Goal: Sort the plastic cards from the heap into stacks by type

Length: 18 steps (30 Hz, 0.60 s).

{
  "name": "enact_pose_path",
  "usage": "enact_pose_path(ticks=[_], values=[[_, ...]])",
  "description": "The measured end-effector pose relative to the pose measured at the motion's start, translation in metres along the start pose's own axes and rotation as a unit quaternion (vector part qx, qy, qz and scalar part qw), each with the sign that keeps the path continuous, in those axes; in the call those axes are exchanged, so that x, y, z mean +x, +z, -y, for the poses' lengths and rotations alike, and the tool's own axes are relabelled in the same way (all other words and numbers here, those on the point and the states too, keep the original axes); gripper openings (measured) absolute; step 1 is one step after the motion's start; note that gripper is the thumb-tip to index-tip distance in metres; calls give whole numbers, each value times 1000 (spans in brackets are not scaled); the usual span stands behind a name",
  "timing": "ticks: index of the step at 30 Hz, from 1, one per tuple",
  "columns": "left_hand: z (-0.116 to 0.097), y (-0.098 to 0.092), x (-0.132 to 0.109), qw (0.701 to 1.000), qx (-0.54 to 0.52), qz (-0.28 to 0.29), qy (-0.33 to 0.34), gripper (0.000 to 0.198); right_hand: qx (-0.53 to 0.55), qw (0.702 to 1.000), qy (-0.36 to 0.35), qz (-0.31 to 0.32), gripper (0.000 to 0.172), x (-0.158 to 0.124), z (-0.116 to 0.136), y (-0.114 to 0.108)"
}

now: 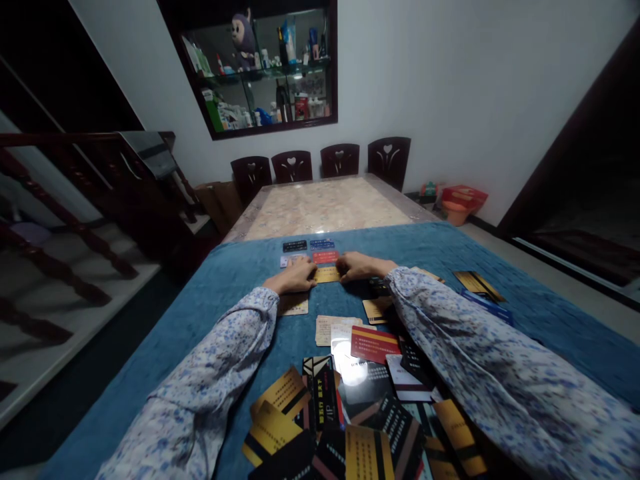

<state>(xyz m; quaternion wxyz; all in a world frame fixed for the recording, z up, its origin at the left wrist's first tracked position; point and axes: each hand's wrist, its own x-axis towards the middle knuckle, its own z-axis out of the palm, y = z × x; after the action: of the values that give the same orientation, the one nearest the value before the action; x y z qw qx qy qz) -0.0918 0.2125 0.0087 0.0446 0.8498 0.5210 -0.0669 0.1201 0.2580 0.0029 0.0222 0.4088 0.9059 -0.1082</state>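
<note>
A gold card lies between my hands on the blue cloth. My left hand has its fingers closed at the card's left edge, and my right hand is curled at its right edge. Just beyond sit a red card and a pale card, the latter partly behind my left hand. Farther up, a black card and a blue card lie side by side. Below my left wrist is a cream card. Another gold card shows by my right forearm.
A loose heap of black, gold and other cards, including a red striped one, spreads near me. Several cards, one gold, lie right of my right sleeve. Past the cloth runs a stone tabletop with dark chairs behind.
</note>
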Motion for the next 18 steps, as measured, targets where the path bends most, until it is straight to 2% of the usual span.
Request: enact_pose_path(ticks=[9,14,18], values=[[-4,0,1,1000,12,-9,5,22,-3,1000,-7,-3,26,0,1,-1],[-9,2,-4,1000,15,-22,6,31,-9,1000,-1,-10,29,1,1,1],[-10,5,-9,999,20,-38,15,22,-12,1000,2,-12,31,1,0,3]])
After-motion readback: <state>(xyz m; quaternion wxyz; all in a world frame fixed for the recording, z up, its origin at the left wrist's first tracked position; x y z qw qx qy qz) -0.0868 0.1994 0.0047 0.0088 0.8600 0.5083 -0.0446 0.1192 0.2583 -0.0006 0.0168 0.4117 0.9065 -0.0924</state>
